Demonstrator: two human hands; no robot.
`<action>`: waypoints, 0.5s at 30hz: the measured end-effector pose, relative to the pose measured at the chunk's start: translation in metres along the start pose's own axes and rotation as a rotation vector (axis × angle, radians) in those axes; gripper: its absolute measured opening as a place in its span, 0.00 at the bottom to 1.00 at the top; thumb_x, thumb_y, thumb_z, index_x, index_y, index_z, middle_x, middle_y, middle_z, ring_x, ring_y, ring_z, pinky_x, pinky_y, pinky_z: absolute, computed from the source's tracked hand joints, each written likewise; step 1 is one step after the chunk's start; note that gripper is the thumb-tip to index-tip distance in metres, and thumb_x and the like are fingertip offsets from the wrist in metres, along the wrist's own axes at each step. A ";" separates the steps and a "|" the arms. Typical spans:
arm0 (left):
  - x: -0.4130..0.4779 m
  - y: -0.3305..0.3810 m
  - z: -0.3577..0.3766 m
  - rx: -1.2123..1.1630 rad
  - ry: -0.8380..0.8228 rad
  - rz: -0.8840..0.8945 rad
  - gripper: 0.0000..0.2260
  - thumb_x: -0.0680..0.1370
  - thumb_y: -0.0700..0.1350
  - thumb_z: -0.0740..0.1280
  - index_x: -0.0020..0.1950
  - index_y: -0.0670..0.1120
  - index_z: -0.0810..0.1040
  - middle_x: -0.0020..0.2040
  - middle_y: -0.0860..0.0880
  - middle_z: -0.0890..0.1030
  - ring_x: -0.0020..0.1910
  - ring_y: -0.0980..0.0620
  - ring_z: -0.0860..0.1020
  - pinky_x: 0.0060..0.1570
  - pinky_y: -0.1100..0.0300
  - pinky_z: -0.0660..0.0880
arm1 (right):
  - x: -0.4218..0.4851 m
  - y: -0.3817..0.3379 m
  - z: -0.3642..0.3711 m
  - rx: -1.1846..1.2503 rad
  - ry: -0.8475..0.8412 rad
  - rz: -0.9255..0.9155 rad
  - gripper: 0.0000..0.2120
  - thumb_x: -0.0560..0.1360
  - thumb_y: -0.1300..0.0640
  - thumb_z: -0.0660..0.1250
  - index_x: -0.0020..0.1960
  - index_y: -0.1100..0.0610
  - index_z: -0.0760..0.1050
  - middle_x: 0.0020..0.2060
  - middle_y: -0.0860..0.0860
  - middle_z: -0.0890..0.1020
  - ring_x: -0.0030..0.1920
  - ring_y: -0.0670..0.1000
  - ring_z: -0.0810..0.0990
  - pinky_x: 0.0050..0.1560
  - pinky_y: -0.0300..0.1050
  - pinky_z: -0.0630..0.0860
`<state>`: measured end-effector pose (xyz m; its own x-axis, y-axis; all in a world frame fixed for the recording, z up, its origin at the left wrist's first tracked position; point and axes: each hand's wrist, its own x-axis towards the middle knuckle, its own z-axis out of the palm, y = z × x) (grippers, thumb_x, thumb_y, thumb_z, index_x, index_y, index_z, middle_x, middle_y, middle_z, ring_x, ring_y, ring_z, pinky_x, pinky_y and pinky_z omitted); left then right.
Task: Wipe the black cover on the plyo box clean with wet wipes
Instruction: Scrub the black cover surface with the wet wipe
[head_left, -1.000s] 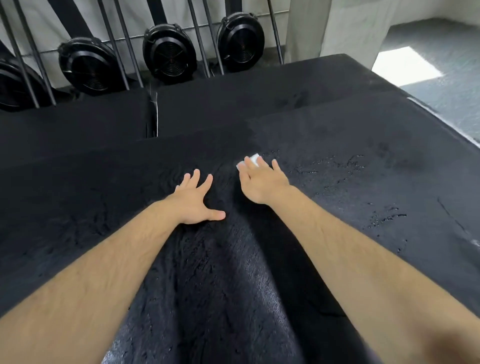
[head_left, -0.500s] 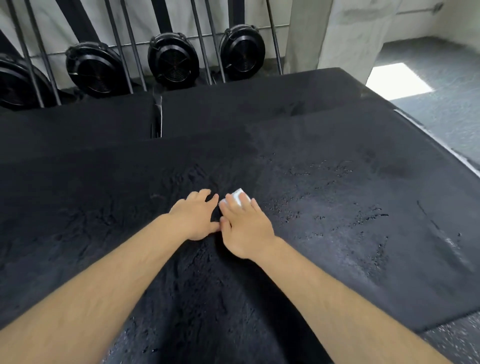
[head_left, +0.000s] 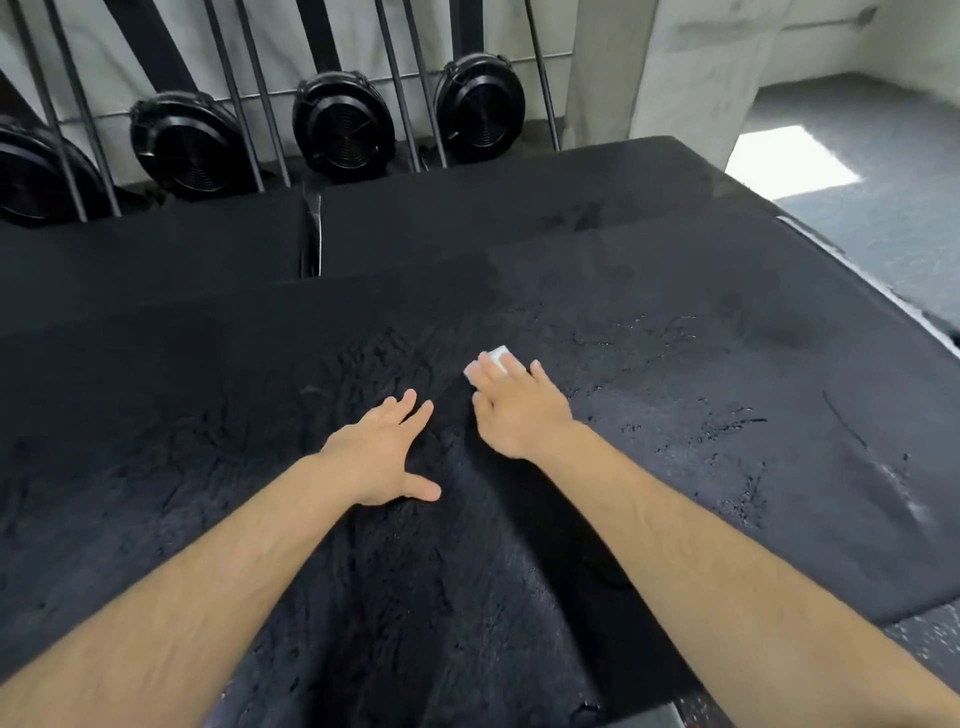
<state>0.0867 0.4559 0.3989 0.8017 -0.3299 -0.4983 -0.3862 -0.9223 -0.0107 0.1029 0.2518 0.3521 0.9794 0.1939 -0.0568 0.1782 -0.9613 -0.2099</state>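
Note:
The black cover (head_left: 701, 364) of the plyo box fills most of the view, its surface streaked with wet marks. A small folded white wet wipe (head_left: 493, 360) lies on it near the middle, mostly hidden under my fingers. My right hand (head_left: 514, 410) presses flat on the wipe with straight fingers. To its left, my left hand (head_left: 384, 457) rests flat on the cover with fingers spread and thumb out, holding nothing.
Behind the near box stand two more black boxes (head_left: 493, 208) with a narrow gap (head_left: 310, 244) between them. Black round fan housings (head_left: 343, 127) and slanted metal rails (head_left: 244, 104) line the back wall. A concrete pillar (head_left: 675, 67) and grey floor (head_left: 883, 208) are at the right.
My right hand pushed the wipe away from me and a little rightwards across the cover. My left hand's fingers spread and it stayed planted, so the hands are now apart.

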 end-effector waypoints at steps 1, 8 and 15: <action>-0.001 0.001 0.001 -0.006 0.000 -0.002 0.49 0.74 0.68 0.67 0.81 0.56 0.35 0.80 0.56 0.33 0.80 0.54 0.38 0.74 0.48 0.62 | 0.006 0.004 -0.004 -0.018 -0.011 0.043 0.23 0.84 0.50 0.46 0.78 0.51 0.57 0.80 0.49 0.55 0.80 0.52 0.46 0.79 0.58 0.47; -0.006 0.003 0.008 -0.025 0.052 0.001 0.47 0.77 0.65 0.65 0.81 0.54 0.35 0.80 0.54 0.32 0.80 0.53 0.37 0.77 0.51 0.56 | -0.057 -0.031 0.014 0.038 0.026 -0.100 0.25 0.84 0.49 0.43 0.80 0.52 0.55 0.81 0.48 0.54 0.80 0.52 0.45 0.80 0.55 0.46; -0.016 0.012 0.015 -0.056 0.111 -0.024 0.43 0.79 0.62 0.65 0.82 0.52 0.39 0.81 0.53 0.36 0.80 0.53 0.38 0.76 0.51 0.58 | -0.065 -0.051 0.025 -0.028 0.072 -0.051 0.27 0.81 0.46 0.45 0.75 0.58 0.62 0.76 0.54 0.63 0.76 0.61 0.56 0.77 0.57 0.56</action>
<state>0.0626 0.4533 0.3934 0.8573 -0.3247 -0.3995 -0.3425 -0.9391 0.0283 0.0274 0.2929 0.3423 0.9731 0.2290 0.0240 0.2295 -0.9559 -0.1833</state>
